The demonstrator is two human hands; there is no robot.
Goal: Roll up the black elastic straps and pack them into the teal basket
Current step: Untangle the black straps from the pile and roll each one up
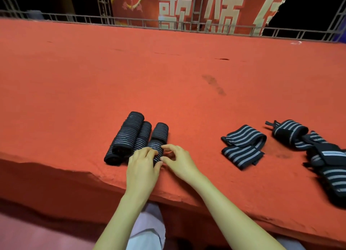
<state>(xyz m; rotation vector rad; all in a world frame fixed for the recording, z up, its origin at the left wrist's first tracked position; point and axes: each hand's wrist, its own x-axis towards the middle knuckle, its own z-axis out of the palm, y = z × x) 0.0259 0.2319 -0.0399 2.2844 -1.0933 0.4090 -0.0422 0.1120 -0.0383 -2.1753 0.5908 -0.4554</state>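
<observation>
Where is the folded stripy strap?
In the head view the folded strap lies on the table, right of the right hand, between the rolled straps and the loose pile at the right edge.

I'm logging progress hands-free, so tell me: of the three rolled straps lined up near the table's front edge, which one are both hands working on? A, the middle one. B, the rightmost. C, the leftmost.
B: the fingertips of the left hand and the right hand meet on the rightmost roll, with the middle roll and the leftmost roll lying to its left.
</observation>
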